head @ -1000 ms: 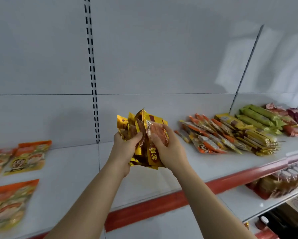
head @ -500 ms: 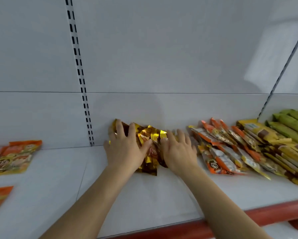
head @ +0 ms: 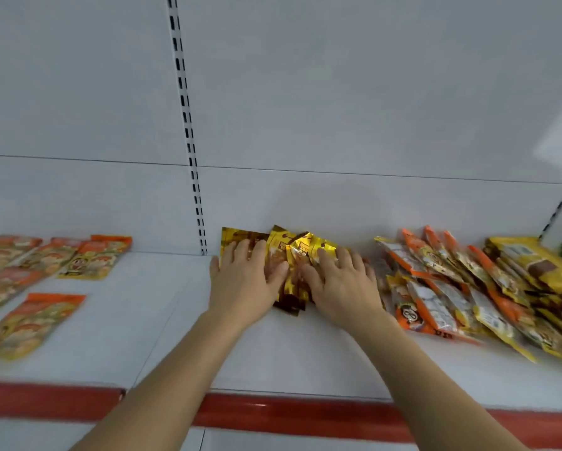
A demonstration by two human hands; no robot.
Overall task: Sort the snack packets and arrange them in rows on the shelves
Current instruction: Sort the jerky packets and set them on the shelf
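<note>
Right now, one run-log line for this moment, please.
left hand flat on gold packets | right hand flat on same | packets on shelf | row not tidy

Both bare forearms reach forward, left hand (head: 245,281) and right hand (head: 344,284) flat, fingers spread.

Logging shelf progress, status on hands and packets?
Left hand and right hand flat on gold snack packets, pressed against shelf back. Orange-and-white packet row close on right. Nothing blocking.

Head view: worn high, looking forward and down — close over the white shelf (head: 273,353)
Shared views: none — one camera
</note>
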